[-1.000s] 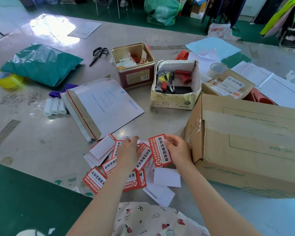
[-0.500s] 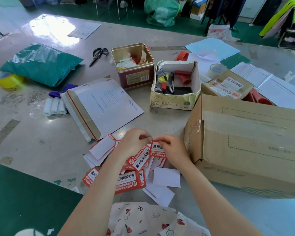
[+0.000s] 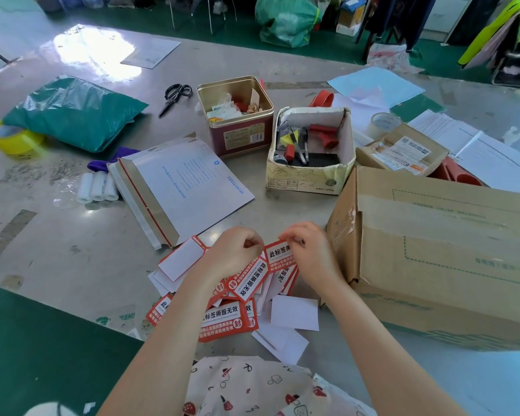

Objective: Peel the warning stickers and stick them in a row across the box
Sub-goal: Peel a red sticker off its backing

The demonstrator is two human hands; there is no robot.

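Far out to the left of the grip lie a yellow tape roll [image 3: 12, 139] and a green plastic mailer [image 3: 72, 114], with three small white rolls [image 3: 97, 187] and a white envelope [image 3: 183, 187] nearer in. The left hand [image 3: 233, 255] has its fingers curled, pinching the left edge of a red warning sticker [image 3: 278, 254]; the right hand [image 3: 311, 250] pinches the same sticker's upper edge between thumb and fingertips, so the sticker spans the small gap between both hands. Directly below and around the grip, a loose pile of more red stickers [image 3: 222, 321] and white backing papers [image 3: 294, 312] lies on the table [image 3: 81, 265]. Beyond the grip stand a metal tin [image 3: 237, 139] and an open white box of tools [image 3: 309, 178], scissors [image 3: 174, 97] behind them. Just right of the right hand sits the large cardboard box [image 3: 448, 253], its near corner beside the wrist.
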